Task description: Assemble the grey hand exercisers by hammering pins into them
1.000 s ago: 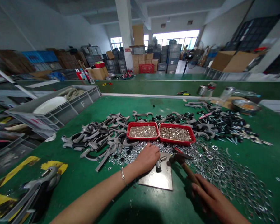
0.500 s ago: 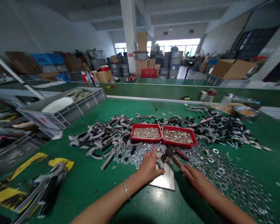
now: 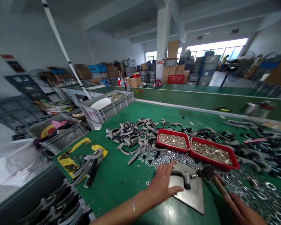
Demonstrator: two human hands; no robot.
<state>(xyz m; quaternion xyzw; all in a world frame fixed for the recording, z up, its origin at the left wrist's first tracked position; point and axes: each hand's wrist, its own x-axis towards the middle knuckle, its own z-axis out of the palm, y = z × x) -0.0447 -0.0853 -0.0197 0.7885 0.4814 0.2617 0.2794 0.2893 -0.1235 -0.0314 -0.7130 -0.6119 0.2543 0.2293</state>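
Observation:
My left hand (image 3: pixel 164 182) lies at the left edge of a metal plate (image 3: pixel 192 197), fingers spread and thumb apart, beside a grey and black curved part (image 3: pixel 186 178) lying on the plate. At the lower right my right hand (image 3: pixel 242 208) is wrapped round the wooden handle of a hammer (image 3: pixel 219 182), whose head is over the plate's right edge. Beyond the plate are two red trays, one with small metal pieces (image 3: pixel 173 140) and one with pin-like pieces (image 3: pixel 210 152). Small nuts (image 3: pixel 142 157) lie scattered before them.
Grey handle parts (image 3: pixel 131 132) are piled left of the trays. Metal rings (image 3: pixel 259 195) and black-headed bolts (image 3: pixel 267 150) cover the right side. A grey crate (image 3: pixel 112 107) stands at the back left; another crate of handle parts (image 3: pixel 58 203) is at the lower left.
The view has turned left, bringing the lower-left crate into sight. My left hand has opened away from the grey part, which now lies on the plate. My right hand still holds the hammer.

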